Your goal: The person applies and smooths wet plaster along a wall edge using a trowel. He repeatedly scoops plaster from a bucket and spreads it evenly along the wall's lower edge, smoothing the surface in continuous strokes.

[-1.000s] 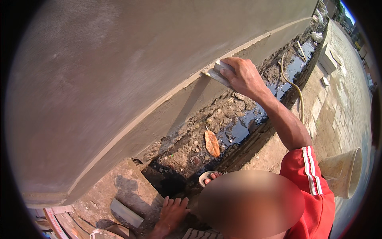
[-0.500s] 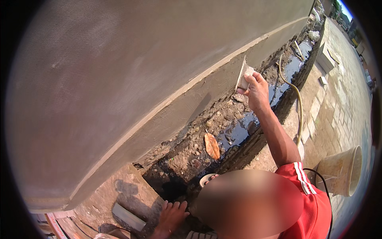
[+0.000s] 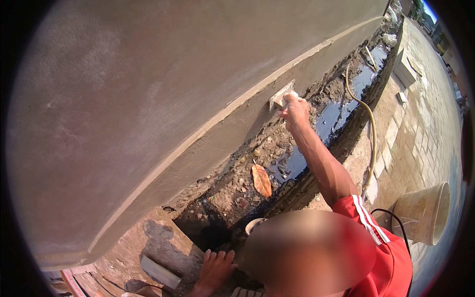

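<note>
My right hand is closed around a plastering float, its flat plate lying against the low band of the grey plastered wall. My left hand rests low in the picture beside a dark hole, its fingers stretched out and holding nothing. A short grey block-like piece lies on the slab to the left of that hand. Part of a pale rounded object shows at the edge of a blurred patch, which hides what is below my right arm.
A ditch with dark water, soil and a brown leaf runs along the wall's foot. Beyond it are a hose, a concrete block and a dirty bucket on paving.
My right hand has moved left and slightly down along the wall. The float, earlier angled edge-on, now lies flatter against it. My left hand has stayed in place.
</note>
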Action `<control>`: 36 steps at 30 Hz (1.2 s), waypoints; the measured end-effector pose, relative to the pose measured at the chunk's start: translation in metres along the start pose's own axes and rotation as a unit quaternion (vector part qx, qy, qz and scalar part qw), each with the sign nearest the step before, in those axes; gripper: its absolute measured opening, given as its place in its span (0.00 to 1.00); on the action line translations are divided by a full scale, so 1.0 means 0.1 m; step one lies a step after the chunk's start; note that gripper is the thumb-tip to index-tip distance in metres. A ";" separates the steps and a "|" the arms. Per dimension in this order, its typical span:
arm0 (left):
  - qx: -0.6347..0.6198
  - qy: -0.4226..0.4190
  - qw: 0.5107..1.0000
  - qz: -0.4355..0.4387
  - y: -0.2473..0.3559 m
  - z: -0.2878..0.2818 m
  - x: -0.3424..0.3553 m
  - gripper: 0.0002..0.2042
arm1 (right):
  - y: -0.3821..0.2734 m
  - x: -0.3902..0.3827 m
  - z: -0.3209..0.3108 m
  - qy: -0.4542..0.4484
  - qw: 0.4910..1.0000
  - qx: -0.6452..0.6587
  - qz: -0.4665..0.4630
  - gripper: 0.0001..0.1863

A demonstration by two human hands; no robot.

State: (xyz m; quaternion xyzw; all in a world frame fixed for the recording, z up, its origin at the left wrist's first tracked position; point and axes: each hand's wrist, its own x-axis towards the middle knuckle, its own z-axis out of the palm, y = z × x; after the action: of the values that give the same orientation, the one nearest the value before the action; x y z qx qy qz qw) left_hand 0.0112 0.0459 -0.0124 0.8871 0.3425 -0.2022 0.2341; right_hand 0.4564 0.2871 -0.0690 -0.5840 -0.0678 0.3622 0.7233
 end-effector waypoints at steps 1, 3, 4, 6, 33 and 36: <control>0.000 0.003 1.000 0.001 0.00 -0.01 0.00 0.24 | 0.06 -0.03 -0.07 -0.005 0.999 -0.009 0.035 0.18; -0.001 0.008 1.000 0.004 0.00 -0.03 0.01 0.24 | 0.06 0.03 -0.18 0.031 0.999 0.037 0.005 0.16; -0.003 0.009 1.000 0.002 0.00 -0.03 0.00 0.24 | -0.04 0.10 -0.24 0.018 0.999 0.035 -0.023 0.18; -0.003 0.014 1.000 -0.005 -0.01 -0.05 -0.02 0.24 | -0.39 0.16 -0.16 0.036 0.995 0.022 -0.094 0.19; -0.020 0.013 1.000 0.009 -0.05 0.02 0.22 0.23 | -0.49 0.89 -0.58 0.080 0.996 -0.024 -0.042 0.09; -0.019 -0.017 1.000 -0.008 -0.03 -0.14 0.21 0.23 | -0.80 0.94 -0.59 0.027 0.994 -0.024 -0.107 0.13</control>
State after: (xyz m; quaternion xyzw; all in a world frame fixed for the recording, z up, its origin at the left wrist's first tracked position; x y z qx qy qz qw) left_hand 0.0258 0.0664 -0.0128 0.8759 0.3496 -0.2130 0.2551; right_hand 0.5906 0.2923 -0.0465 -0.6002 -0.1190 0.2653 0.7451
